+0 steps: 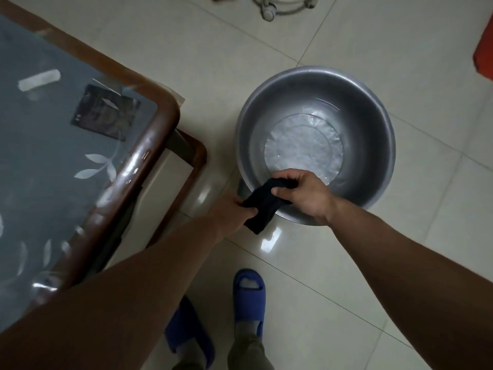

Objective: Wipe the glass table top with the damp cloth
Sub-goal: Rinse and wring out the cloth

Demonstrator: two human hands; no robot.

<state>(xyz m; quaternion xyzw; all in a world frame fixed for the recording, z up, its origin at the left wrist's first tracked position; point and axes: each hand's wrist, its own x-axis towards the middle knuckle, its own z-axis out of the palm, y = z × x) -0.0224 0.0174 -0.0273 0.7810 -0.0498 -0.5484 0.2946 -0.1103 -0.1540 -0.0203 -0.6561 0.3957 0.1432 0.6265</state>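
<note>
Two bare hands, the left hand [234, 209] and the right hand [304, 193], share one dark cloth [262, 206]. One metal basin [373, 108] sits on the tiled floor [346, 263]. There is one glass-topped table [53, 156] with one dark card [105, 113] under its glass. Two blue slippers [249, 297] are worn. One red object [484, 60] and one wheeled base [285, 4] show at the edges.

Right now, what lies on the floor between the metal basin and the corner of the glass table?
Nothing: in the head view, only bare floor tile separates the basin from the table corner.
</note>
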